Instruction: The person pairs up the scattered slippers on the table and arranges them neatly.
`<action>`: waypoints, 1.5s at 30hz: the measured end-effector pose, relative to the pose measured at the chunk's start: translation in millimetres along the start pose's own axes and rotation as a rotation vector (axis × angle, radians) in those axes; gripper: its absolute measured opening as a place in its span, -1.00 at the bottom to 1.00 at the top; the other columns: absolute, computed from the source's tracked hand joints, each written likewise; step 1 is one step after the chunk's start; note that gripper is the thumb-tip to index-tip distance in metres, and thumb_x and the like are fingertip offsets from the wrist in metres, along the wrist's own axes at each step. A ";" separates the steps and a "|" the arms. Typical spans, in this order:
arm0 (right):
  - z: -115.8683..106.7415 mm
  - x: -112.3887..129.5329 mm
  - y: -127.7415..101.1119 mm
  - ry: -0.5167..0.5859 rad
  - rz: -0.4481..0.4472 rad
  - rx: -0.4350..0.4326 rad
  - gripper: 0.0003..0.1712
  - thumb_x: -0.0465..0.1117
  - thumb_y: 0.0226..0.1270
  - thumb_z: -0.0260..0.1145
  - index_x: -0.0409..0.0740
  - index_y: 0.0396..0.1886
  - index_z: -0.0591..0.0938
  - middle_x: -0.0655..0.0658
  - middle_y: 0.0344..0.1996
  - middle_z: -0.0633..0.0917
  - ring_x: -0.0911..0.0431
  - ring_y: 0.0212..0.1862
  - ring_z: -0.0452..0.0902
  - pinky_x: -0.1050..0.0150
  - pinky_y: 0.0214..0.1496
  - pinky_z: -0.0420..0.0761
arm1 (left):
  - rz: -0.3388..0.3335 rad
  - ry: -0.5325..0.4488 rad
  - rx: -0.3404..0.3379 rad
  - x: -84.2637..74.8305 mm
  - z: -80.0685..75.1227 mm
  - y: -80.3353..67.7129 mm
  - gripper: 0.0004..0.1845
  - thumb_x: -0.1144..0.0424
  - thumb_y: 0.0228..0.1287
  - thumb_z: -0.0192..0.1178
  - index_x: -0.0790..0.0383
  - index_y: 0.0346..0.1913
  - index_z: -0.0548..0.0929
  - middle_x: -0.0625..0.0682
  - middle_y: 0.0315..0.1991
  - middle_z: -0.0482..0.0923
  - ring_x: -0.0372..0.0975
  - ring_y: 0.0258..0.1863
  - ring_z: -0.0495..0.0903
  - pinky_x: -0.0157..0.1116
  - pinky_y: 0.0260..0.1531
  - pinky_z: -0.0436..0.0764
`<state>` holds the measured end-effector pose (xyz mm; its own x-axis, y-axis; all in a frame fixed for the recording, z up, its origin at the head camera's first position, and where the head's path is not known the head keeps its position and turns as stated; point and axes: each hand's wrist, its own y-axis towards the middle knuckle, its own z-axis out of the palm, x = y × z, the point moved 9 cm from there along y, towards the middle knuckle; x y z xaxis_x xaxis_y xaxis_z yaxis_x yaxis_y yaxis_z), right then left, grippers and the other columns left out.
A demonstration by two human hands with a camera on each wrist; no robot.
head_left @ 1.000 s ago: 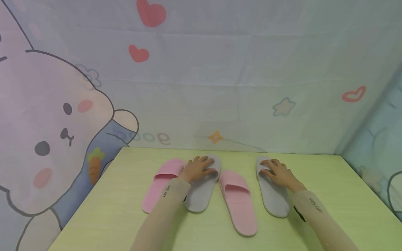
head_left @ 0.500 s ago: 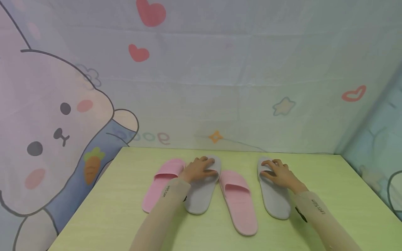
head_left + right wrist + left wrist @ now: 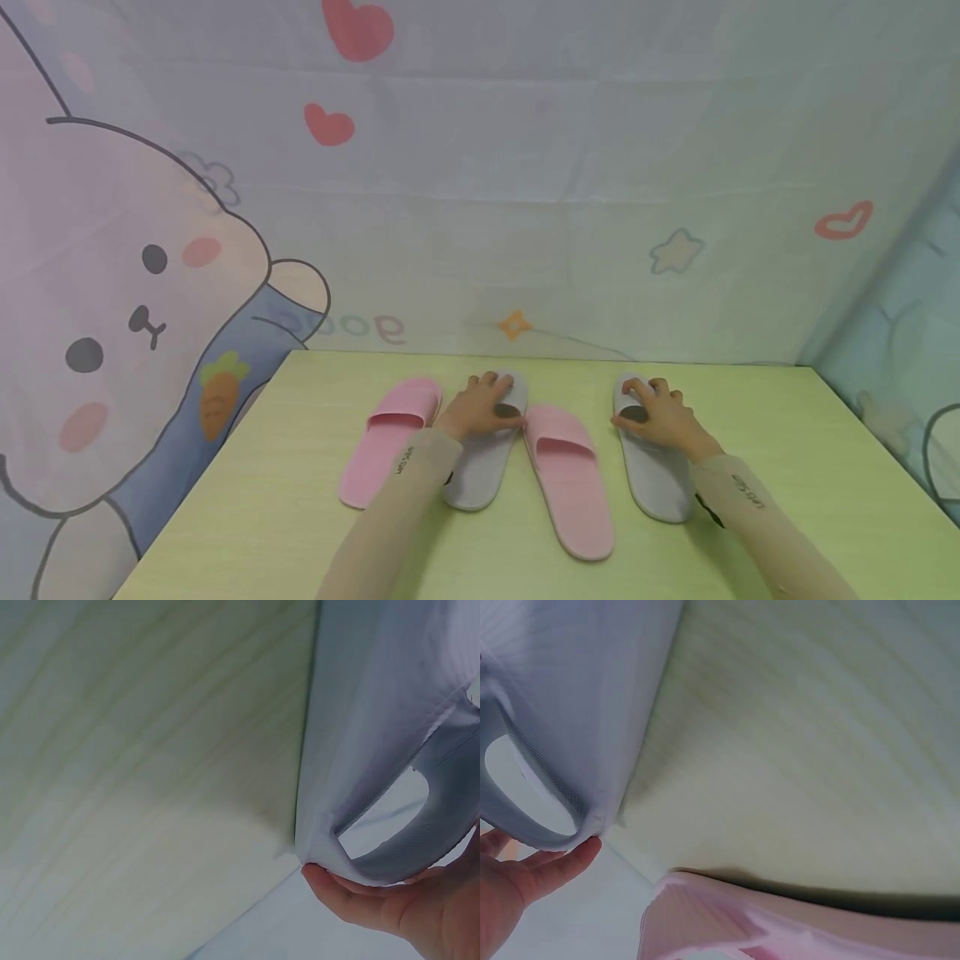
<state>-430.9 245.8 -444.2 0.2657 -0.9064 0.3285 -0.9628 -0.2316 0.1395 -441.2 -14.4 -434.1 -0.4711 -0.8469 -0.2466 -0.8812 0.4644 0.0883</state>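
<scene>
Two grey slippers lie on the table, toes toward the back. Over the strap of the left grey slipper (image 3: 474, 479) my left hand (image 3: 477, 410) spans from side to side, its thumb at the right edge; the left wrist view shows this thumb (image 3: 566, 870) against the strap's end. My right hand (image 3: 662, 417) grips the right grey slipper (image 3: 660, 483) the same way, thumb at the strap's left edge. That thumb (image 3: 334, 892) shows beside the strap's base in the right wrist view. Both strap openings are visible under the hands.
A pink slipper (image 3: 375, 467) lies left of the left hand, partly behind the sleeve. Another pink slipper (image 3: 579, 504) lies tilted between the grey ones, close to the left thumb. A printed cloth (image 3: 480, 167) hangs behind the yellow-green table (image 3: 810, 442).
Both thumbs have shifted from the strap openings out to the strap edges, the left thumb rightward and the right thumb leftward. Fingers bend more over the straps. The slippers have hardly moved.
</scene>
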 end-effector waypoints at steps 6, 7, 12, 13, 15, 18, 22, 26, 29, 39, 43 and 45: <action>0.5 1.2 -1.7 -0.016 0.000 -0.002 -0.36 0.28 0.02 0.21 0.10 0.01 0.29 -0.47 0.14 0.21 -0.48 0.02 0.20 -0.33 -0.29 0.31 | 0.023 0.036 0.002 -3.0 0.1 0.1 -0.22 -0.29 0.01 0.09 0.05 0.24 0.22 0.10 0.27 0.22 0.06 0.15 0.28 0.05 -0.10 0.45; 0.3 1.3 -2.1 -0.019 -0.001 -0.004 -0.36 0.27 0.01 0.22 0.10 0.01 0.29 -0.47 0.14 0.21 -0.48 0.02 0.20 -0.33 -0.29 0.31 | 0.026 0.042 0.003 -3.5 -0.2 -0.2 -0.22 -0.29 0.01 0.10 0.05 0.24 0.23 0.10 0.27 0.22 0.06 0.15 0.29 0.05 -0.09 0.44; -0.6 1.8 -3.9 -0.027 -0.007 -0.010 -0.36 0.24 0.01 0.24 0.08 0.03 0.29 -0.47 0.13 0.22 -0.49 0.01 0.20 -0.34 -0.29 0.32 | 0.037 0.077 0.013 -6.6 -1.5 -2.0 -0.20 -0.31 -0.01 0.09 0.05 0.24 0.23 0.10 0.26 0.24 0.04 0.14 0.31 0.08 -0.02 0.38; -0.8 1.8 -4.4 -0.027 -0.007 -0.012 -0.36 0.23 0.01 0.25 0.08 0.03 0.29 -0.47 0.13 0.22 -0.50 0.01 0.20 -0.35 -0.28 0.32 | 0.043 0.083 0.013 -7.7 -2.2 -2.4 -0.20 -0.31 -0.01 0.09 0.06 0.24 0.23 0.11 0.25 0.25 0.05 0.13 0.32 0.08 -0.01 0.37; -0.8 1.6 -5.2 -0.028 -0.008 -0.012 -0.36 0.21 0.01 0.25 0.08 0.03 0.28 -0.47 0.13 0.21 -0.50 0.01 0.20 -0.35 -0.28 0.32 | 0.051 0.095 0.010 -9.6 -3.4 -3.0 -0.22 -0.31 -0.01 0.09 0.05 0.23 0.24 0.11 0.24 0.26 0.04 0.11 0.33 0.09 0.01 0.35; -0.9 1.2 -5.9 -0.029 -0.011 -0.018 -0.37 0.19 0.00 0.26 0.09 0.03 0.28 -0.47 0.13 0.21 -0.49 0.01 0.20 -0.34 -0.28 0.32 | 0.058 0.112 0.005 -11.6 -4.7 -3.4 -0.23 -0.30 0.00 0.10 0.04 0.22 0.24 0.10 0.22 0.29 0.03 0.08 0.34 0.09 0.01 0.33; -1.1 1.1 -6.7 -0.031 -0.012 -0.023 -0.38 0.18 -0.01 0.28 0.11 0.02 0.28 -0.47 0.12 0.22 -0.48 0.00 0.22 -0.34 -0.28 0.33 | 0.065 0.135 -0.005 -13.0 -5.3 -3.3 -0.25 -0.28 0.00 0.11 0.04 0.20 0.25 0.10 0.19 0.31 0.03 0.06 0.35 0.10 0.00 0.32; -1.6 2.2 -7.2 -0.025 -0.016 -0.025 -0.38 0.17 0.00 0.28 0.10 0.02 0.28 -0.47 0.11 0.22 -0.50 0.00 0.21 -0.35 -0.28 0.32 | 0.072 0.135 -0.014 -13.8 -6.0 -3.3 -0.27 -0.27 0.01 0.12 0.05 0.18 0.27 0.11 0.17 0.32 0.04 0.07 0.35 0.13 0.01 0.30; -2.5 2.8 -7.4 -0.021 -0.020 -0.027 -0.37 0.17 0.00 0.27 0.10 0.03 0.27 -0.47 0.11 0.22 -0.50 0.01 0.20 -0.36 -0.28 0.31 | 0.071 0.121 -0.016 -13.8 -6.7 -4.0 -0.28 -0.25 0.01 0.13 0.05 0.18 0.27 0.12 0.18 0.32 0.05 0.08 0.34 0.16 0.02 0.28; -4.3 3.3 -7.7 -0.025 -0.024 -0.033 -0.37 0.17 0.00 0.27 0.10 0.04 0.29 -0.47 0.11 0.23 -0.50 0.00 0.21 -0.35 -0.28 0.32 | 0.092 0.099 -0.044 -12.0 -8.1 -1.7 -0.27 -0.27 -0.01 0.12 0.09 0.15 0.29 0.16 0.13 0.35 0.08 0.02 0.38 0.18 0.00 0.27; -4.3 2.2 -7.2 -0.024 -0.024 -0.033 -0.37 0.18 0.00 0.27 0.10 0.04 0.29 -0.46 0.11 0.23 -0.49 0.00 0.21 -0.34 -0.29 0.32 | 0.092 0.106 -0.057 -12.3 -10.8 -1.7 -0.28 -0.24 0.00 0.14 0.08 0.16 0.29 0.15 0.13 0.35 0.09 0.02 0.39 0.20 0.01 0.24; -4.6 2.0 -7.6 -0.023 -0.024 -0.034 -0.37 0.17 0.00 0.28 0.10 0.03 0.29 -0.46 0.10 0.23 -0.49 -0.01 0.22 -0.34 -0.28 0.32 | 0.071 0.100 -0.037 -15.1 -15.5 -5.2 -0.29 -0.19 0.00 0.17 0.09 0.18 0.29 0.14 0.15 0.35 0.08 0.05 0.38 0.19 0.06 0.22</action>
<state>-422.8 247.4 -440.3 0.2870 -0.9086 0.3035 -0.9538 -0.2416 0.1788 -430.1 -8.1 -415.9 -0.5325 -0.8345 -0.1414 -0.8454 0.5159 0.1385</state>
